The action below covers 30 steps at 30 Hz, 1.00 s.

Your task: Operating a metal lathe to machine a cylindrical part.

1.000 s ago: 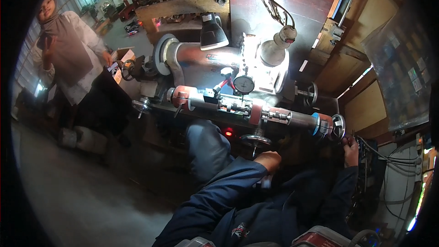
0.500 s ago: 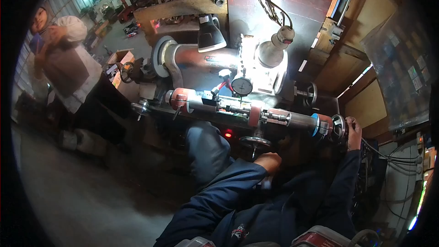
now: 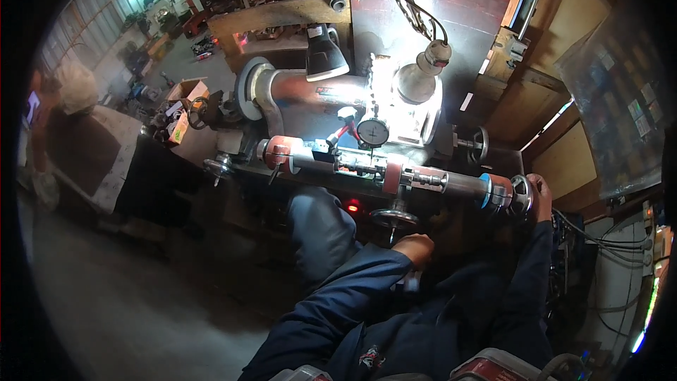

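My left hand (image 3: 415,250) is closed near my raised knee, just below a crank handwheel (image 3: 393,220); what it holds is hidden. My right hand (image 3: 539,194) grips the handwheel (image 3: 522,196) at the right end of a long horizontal machine shaft (image 3: 465,185). On that shaft are red mounts (image 3: 283,155) and a blue ring (image 3: 485,190). A dial gauge (image 3: 373,133) on a red-and-silver arm stands over the middle, under bright light. A small red light (image 3: 352,207) glows below. Behind lie a big red-grey cylinder (image 3: 310,90) and a black lamp head (image 3: 324,56).
A co-worker (image 3: 84,134) stands at the left with a lit phone (image 3: 32,106). Near them are a cardboard box (image 3: 186,87) and another handwheel (image 3: 199,113). Wooden panels (image 3: 557,155), a hanging plastic sheet (image 3: 610,99) and cables (image 3: 606,247) line the right side.
My right hand has risen along the right-end handwheel. My left hand stays put. The co-worker has shifted leftward and turned, with the phone at the far left.
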Available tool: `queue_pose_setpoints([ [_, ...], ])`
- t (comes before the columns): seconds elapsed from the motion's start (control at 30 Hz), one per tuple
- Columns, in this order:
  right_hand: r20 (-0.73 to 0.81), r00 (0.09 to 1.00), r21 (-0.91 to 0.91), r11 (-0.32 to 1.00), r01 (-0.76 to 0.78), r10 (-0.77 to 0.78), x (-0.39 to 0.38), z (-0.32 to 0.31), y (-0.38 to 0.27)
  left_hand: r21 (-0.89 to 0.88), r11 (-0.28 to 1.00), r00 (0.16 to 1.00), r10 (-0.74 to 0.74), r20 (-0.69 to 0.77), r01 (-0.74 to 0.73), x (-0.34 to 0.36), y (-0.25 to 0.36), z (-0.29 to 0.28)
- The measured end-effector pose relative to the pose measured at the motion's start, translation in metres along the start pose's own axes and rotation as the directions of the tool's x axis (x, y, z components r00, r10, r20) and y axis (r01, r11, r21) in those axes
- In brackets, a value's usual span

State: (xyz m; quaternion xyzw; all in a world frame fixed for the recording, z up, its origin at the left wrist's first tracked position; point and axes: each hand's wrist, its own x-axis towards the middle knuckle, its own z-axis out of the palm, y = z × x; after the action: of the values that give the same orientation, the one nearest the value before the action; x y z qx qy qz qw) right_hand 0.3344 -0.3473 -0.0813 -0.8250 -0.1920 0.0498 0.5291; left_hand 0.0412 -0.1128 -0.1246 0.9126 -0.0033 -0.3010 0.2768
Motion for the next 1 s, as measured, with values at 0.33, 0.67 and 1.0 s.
queue_pose_setpoints([
  [0.33,-0.125,0.977,0.181,0.965,0.191,-0.17,-0.01,-0.002,-0.003,-0.074,0.995,0.997,-0.071,-0.027,0.069,0.001,0.001,0.002],
  [0.67,0.089,0.996,0.085,0.996,0.022,-0.03,-0.01,0.004,0.061,-0.021,0.998,0.989,0.048,-0.14,-0.052,0.0,0.004,0.006],
  [1.0,0.202,0.979,-0.159,0.987,0.001,0.032,-0.039,-0.016,0.067,-0.022,0.9,0.611,0.278,-0.741,-0.436,-0.022,0.012,-0.008],
])
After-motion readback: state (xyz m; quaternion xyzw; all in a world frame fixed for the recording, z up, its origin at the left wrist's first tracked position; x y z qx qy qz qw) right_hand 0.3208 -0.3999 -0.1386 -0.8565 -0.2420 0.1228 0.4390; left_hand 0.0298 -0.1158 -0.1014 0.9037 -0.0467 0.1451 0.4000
